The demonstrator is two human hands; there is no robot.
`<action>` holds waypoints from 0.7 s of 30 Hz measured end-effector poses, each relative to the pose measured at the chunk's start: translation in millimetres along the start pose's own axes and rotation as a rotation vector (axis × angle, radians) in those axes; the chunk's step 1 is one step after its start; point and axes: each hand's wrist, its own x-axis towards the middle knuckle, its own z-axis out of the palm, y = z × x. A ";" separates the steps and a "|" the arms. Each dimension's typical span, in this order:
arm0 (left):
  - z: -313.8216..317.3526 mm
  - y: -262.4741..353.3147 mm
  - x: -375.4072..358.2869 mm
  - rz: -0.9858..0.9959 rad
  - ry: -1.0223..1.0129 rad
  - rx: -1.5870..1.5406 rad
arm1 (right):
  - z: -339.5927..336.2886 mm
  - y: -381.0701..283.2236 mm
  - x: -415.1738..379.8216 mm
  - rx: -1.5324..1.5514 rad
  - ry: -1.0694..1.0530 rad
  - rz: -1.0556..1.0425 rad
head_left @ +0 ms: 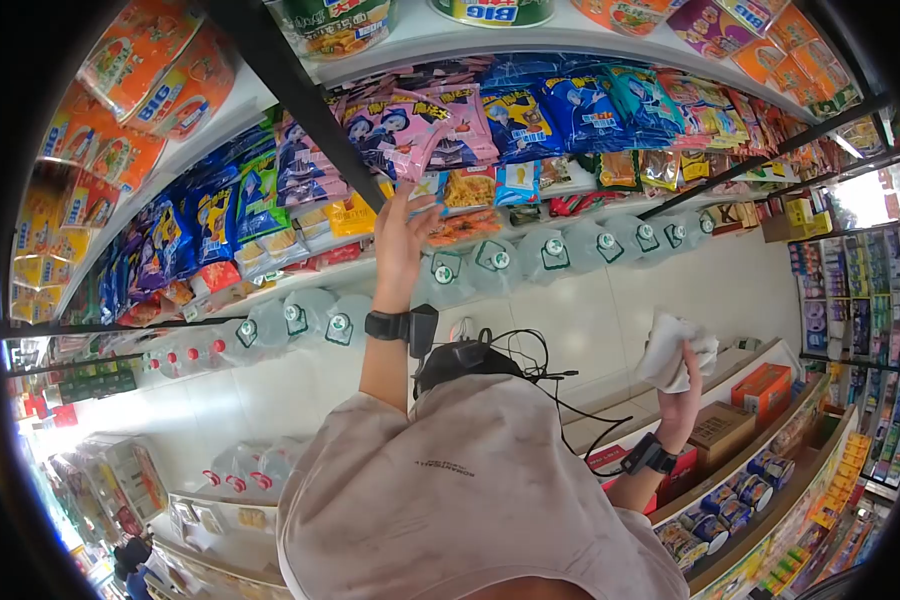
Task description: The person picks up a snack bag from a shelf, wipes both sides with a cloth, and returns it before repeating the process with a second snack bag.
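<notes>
My left hand (402, 232) is raised to the snack shelf, its fingers apart and the fingertips at the lower edge of a pink snack packet (395, 135). That packet tilts outward over its neighbours. More pink packets and blue packets (518, 122) hang beside it. Off to the right, away from the shelf, my right hand (686, 372) is closed round a crumpled white cloth (666, 350). Dark devices are strapped to both wrists.
Large clear bottles (555, 250) line the floor under the snack shelf. Instant noodle tubs (330, 25) stand above. Black shelf posts (300, 95) cross the view. Loose black cables (545, 375) hang near my chest. A low shelf with cartons (722, 435) is at the right.
</notes>
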 end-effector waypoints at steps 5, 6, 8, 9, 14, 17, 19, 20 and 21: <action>-13.1 -3.4 44.6 -0.007 -0.023 0.029 | 28.4 12.5 -6.5 -0.005 0.068 0.001; -19.1 -8.8 54.1 0.009 -0.049 0.015 | 28.4 14.7 -6.8 0.002 0.074 0.012; -16.0 -12.3 58.6 0.040 -0.072 -0.005 | 27.0 19.4 -8.0 0.019 0.086 0.031; -1.9 -6.5 46.5 0.057 -0.070 -0.010 | 34.4 19.2 -9.4 0.020 0.070 0.024; 68.2 4.4 -23.2 0.084 -0.335 0.014 | 66.5 30.4 1.7 0.034 0.006 0.010; 97.9 -13.9 -63.8 0.062 -0.568 0.215 | 96.6 26.3 3.9 0.091 -0.099 0.046; 113.3 -17.7 -92.9 0.025 -0.785 0.399 | 110.2 21.7 -1.9 0.212 -0.178 0.001; 117.5 -21.9 -105.1 -0.018 -0.874 0.459 | 119.0 16.0 -6.1 0.283 -0.205 -0.028; 122.7 -26.0 -114.3 -0.049 -0.960 0.520 | 122.4 9.3 -8.3 0.351 -0.242 -0.059</action>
